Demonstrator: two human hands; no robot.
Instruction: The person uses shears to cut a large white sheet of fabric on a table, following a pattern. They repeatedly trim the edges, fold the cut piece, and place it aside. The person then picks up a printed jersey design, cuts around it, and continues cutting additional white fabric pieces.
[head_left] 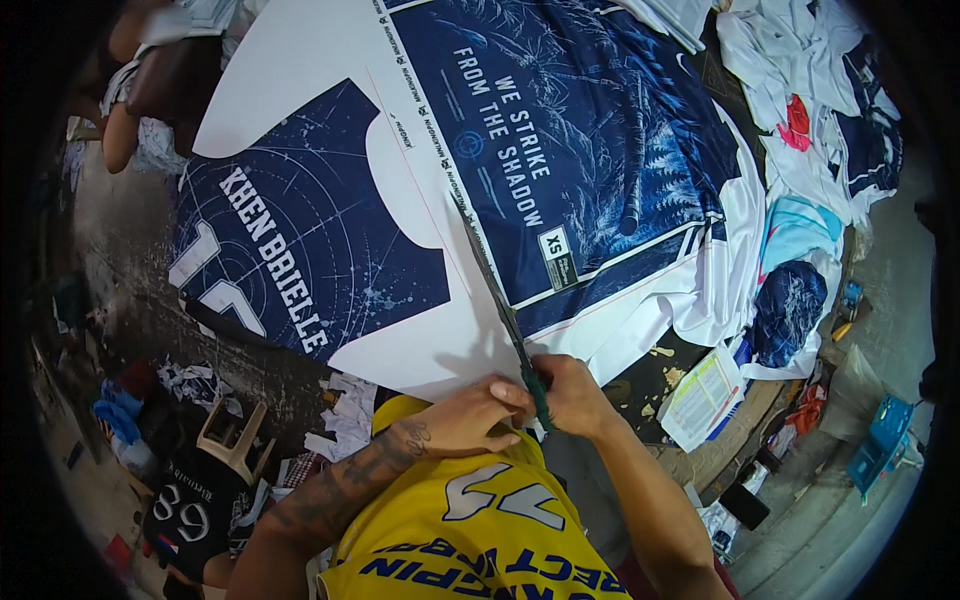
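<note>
A wide sheet of printed fabric [410, 360] lies in front of me, white with navy jersey panels on it. My right hand [572, 396] is closed around the green-wrapped handles of long dark scissors [503, 308]. Their blades point away from me along the white strip between a navy panel with white lettering [320, 220] and a navy panel with pale tree artwork [600, 130]. My left hand [465, 412] is at the near fabric edge, close beside the scissor handles. Its fingers are curled on the edge; the fingertips are partly hidden.
White and navy cloth pieces [800, 70] are heaped at the far right. A printed paper sheet [703, 398] lies near the right table edge. A blue plastic container [885, 440] is beyond it. At lower left are a beige stool [232, 440] and a black shirt [195, 505].
</note>
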